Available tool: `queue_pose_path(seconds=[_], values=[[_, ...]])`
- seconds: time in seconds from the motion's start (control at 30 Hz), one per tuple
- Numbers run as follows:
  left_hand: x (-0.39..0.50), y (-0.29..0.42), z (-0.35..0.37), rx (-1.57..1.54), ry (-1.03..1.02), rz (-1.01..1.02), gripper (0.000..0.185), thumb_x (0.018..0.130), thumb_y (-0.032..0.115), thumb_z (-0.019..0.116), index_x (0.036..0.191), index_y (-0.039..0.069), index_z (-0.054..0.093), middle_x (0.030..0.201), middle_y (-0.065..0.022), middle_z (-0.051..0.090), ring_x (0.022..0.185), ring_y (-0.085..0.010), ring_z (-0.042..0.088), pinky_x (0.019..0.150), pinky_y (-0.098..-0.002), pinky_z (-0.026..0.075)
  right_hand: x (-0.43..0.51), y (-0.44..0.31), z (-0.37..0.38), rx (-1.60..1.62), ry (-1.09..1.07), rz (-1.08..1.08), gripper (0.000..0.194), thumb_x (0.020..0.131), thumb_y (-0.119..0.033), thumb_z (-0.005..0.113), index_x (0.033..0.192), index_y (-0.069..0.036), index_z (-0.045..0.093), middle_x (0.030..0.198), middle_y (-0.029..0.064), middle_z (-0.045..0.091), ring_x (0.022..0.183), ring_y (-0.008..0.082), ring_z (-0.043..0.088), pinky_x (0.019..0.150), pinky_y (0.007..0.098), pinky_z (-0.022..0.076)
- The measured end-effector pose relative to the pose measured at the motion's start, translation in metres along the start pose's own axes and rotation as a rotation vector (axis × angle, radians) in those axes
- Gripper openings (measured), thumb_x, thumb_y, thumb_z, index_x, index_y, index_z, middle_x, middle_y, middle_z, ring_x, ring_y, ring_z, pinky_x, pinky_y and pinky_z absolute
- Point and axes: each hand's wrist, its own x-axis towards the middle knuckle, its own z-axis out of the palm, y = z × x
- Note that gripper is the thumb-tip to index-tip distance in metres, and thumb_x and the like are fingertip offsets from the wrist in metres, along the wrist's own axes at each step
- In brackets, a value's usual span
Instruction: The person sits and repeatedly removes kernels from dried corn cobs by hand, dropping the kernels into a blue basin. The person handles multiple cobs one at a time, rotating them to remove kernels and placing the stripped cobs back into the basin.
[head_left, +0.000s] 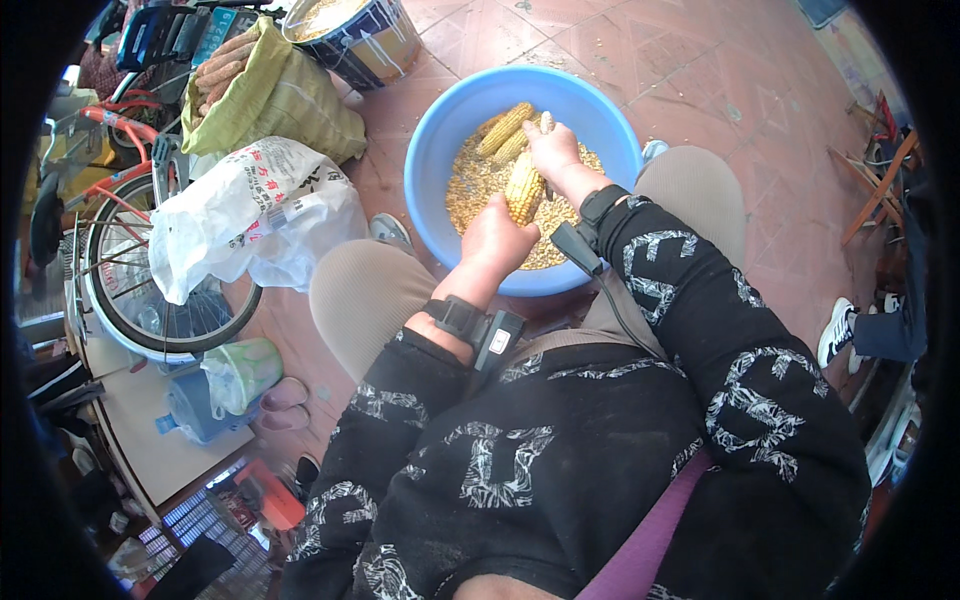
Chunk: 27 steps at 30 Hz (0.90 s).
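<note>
A blue plastic basin (433, 112) stands on the floor between my knees, with loose corn kernels (466, 196) spread over its bottom. My left hand (498, 234) grips the near end of a yellow corn cob (524, 187), held above the kernels. Just beyond it my right hand (556, 154) has its fingers closed around a pale, bare-looking cob (547, 121), whose tip shows past the fingers; the rest is hidden. Whole yellow cobs (506, 129) lie in the far part of the basin, close to my right hand.
A yellow-green woven sack (304, 105) of bare cobs and a bucket (367, 46) holding kernels stand beyond the basin at left. Nearer are a white plastic bag (247, 202) and a bicycle wheel (176, 262). At right are another person's shoe (834, 330) and a folding wooden stool (874, 180).
</note>
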Motion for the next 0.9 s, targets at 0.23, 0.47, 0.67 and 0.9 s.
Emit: queue_pose_path(seconds=[0.23,0.47,0.67,0.9], values=[[0.001,-0.005,0.001,0.092,0.064,0.027,0.044,0.073,0.027,0.069,0.107,0.003,0.054,0.096,-0.0201,0.067,0.094,-0.0338,0.065,0.084,-0.0429,0.050,-0.015,-0.020,-0.005,0.277,-0.177,0.212,0.049,0.090,-0.030,0.062,0.120,0.007,0.053,0.112,0.0203,0.060,0.101,0.0260,0.059,0.085,0.0360,0.0473],[0.001,0.004,0.013,0.145,0.031,0.041,0.045,0.074,0.027,0.070,0.106,0.000,0.054,0.094,-0.0230,0.066,0.091,-0.0354,0.065,0.082,-0.0432,0.050,-0.021,-0.014,0.000,-0.139,0.056,0.050,0.058,0.088,-0.034,0.060,0.128,0.006,0.048,0.118,0.0253,0.059,0.110,0.0371,0.057,0.091,0.0383,0.0465],[0.006,-0.005,0.004,-0.291,-0.074,0.003,0.051,0.077,0.033,0.071,0.111,0.000,0.053,0.086,-0.0149,0.065,0.072,-0.0265,0.067,0.059,-0.0390,0.055,-0.002,-0.010,-0.004,-0.022,0.062,-0.034,0.050,0.085,-0.031,0.066,0.115,0.008,0.057,0.110,0.0236,0.063,0.104,0.0338,0.062,0.089,0.0365,0.0474],[0.012,-0.023,-0.010,-1.580,-0.636,-0.184,0.050,0.092,0.051,0.048,0.114,0.006,0.055,0.082,-0.0130,0.062,0.060,-0.0236,0.062,0.043,-0.0339,0.051,-0.006,-0.035,-0.021,0.540,-0.296,0.055,0.035,0.090,-0.029,0.062,0.105,0.002,0.059,0.090,0.0104,0.064,0.080,0.0196,0.062,0.073,0.0344,0.0500]])
